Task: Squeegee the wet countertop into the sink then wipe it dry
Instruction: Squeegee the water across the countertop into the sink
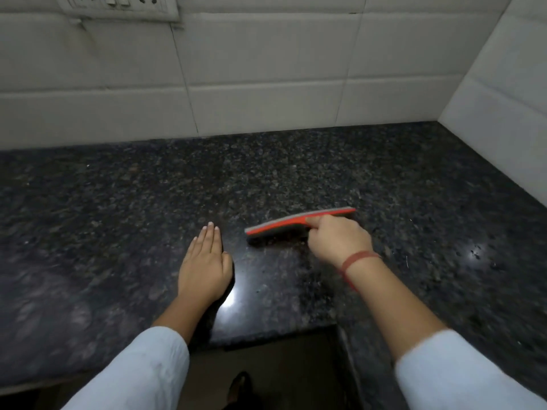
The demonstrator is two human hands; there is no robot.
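The right hand (337,238) is curled tight round the red squeegee (281,225), which sits on the dark surface (296,161). Its long side runs left to right. The left hand (204,261) lies flat just beside it, fingers straight.

The right hand (337,239) grips an orange-and-grey squeegee (296,223), index finger laid along its spine, blade edge down on the dark speckled granite countertop (296,164). Just left of those fingers, the left hand (204,261) lies flat, fingers straight and together, palm on the stone.
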